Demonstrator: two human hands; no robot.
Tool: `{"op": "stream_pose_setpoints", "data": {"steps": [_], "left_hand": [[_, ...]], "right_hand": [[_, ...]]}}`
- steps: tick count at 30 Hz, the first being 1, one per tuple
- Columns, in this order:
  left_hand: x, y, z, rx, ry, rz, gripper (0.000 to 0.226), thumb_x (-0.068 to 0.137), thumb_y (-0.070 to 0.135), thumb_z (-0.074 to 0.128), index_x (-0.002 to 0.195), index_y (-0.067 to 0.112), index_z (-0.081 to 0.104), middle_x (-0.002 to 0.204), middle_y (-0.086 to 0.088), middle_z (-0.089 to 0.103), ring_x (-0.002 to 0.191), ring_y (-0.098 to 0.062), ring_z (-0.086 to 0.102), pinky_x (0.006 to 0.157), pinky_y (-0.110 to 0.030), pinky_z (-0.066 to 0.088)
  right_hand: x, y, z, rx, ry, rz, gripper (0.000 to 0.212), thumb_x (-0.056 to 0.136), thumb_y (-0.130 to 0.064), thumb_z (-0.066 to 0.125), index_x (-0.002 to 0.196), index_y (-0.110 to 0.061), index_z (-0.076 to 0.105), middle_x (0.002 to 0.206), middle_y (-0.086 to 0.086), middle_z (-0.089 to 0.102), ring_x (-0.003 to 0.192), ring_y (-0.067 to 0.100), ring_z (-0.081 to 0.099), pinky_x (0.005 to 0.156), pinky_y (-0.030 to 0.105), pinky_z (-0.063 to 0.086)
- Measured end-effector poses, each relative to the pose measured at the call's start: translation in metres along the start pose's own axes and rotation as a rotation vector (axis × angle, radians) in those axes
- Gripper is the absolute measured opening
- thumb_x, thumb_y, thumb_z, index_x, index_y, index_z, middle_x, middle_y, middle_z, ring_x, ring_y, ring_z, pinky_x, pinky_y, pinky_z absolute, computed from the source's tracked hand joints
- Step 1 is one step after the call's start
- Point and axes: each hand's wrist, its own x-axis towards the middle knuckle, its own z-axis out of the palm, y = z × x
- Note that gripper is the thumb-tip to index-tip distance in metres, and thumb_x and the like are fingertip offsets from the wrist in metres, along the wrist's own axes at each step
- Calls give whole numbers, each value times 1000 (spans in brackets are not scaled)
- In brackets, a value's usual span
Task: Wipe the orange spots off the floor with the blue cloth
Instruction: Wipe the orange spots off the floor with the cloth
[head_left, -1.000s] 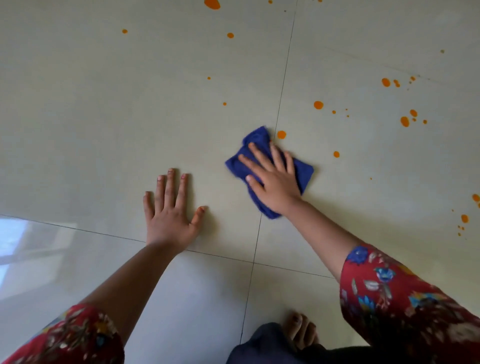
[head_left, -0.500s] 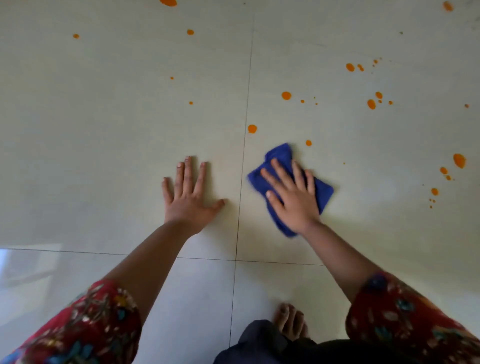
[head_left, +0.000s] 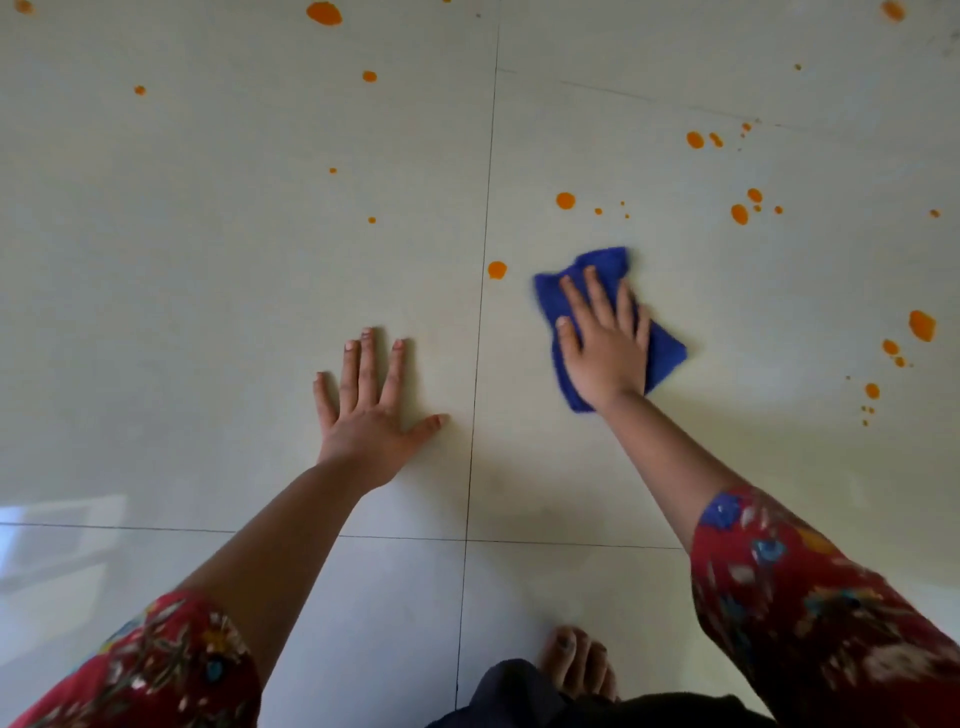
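Observation:
A crumpled blue cloth lies on the pale tiled floor, right of a tile joint. My right hand presses flat on the cloth with straight fingers and covers most of it. My left hand rests flat on the bare floor left of the joint, fingers spread. An orange spot sits just left of the cloth. More orange spots lie beyond it, one round spot among them, and a cluster sits farther right.
Several orange spots are scattered at the far left and along the right edge. My bare foot shows at the bottom, beside dark clothing. Bright window glare lies on the tile at lower left.
My right hand has slid the cloth away from me and to the right, over a small spot that lay beside it. My left hand has stayed flat on the floor. The view has shifted.

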Motion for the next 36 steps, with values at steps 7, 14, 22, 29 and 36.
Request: {"op": "stream_pose_setpoints", "data": {"steps": [7,14,22,29,36], "left_hand": [[0,0,1,6,3,-5,93,86,74,30,143,36,-33,141,5,-50,138,-15,-39,115,-50,-17],[1,0,-3,9,-30,-8,93,87,73,32,137,35,-37,141,5,-50,139,-17,-38,114,-50,-17],[1,0,-2,19,-12,-2,93,87,72,31,141,35,-35,146,3,-48,136,-16,-42,114,-50,-19],[0,-2,3,19,29,-7,95,76,82,17,144,35,-31,143,8,-50,137,-14,-40,115,-49,-18],[-7,1,8,11,171,52,93,77,75,13,150,28,-20,156,6,-31,144,-13,-27,116,-43,-17]], "right_hand": [[-17,35,-7,2,-9,56,57,95,-55,16,150,-43,24,161,-15,17,146,25,21,115,48,17],[17,-78,1,11,-21,-285,55,95,-51,22,149,-42,27,161,-14,19,148,26,18,116,48,10],[-6,12,-4,-33,-1,-110,53,96,-53,20,148,-43,28,160,-14,21,145,27,24,114,50,18],[-6,-95,4,31,-11,-347,54,97,-51,21,149,-42,28,161,-12,19,148,28,17,117,54,14],[-109,45,2,-26,2,-223,52,98,-52,26,149,-43,25,160,-13,20,146,27,23,115,52,19]]}}
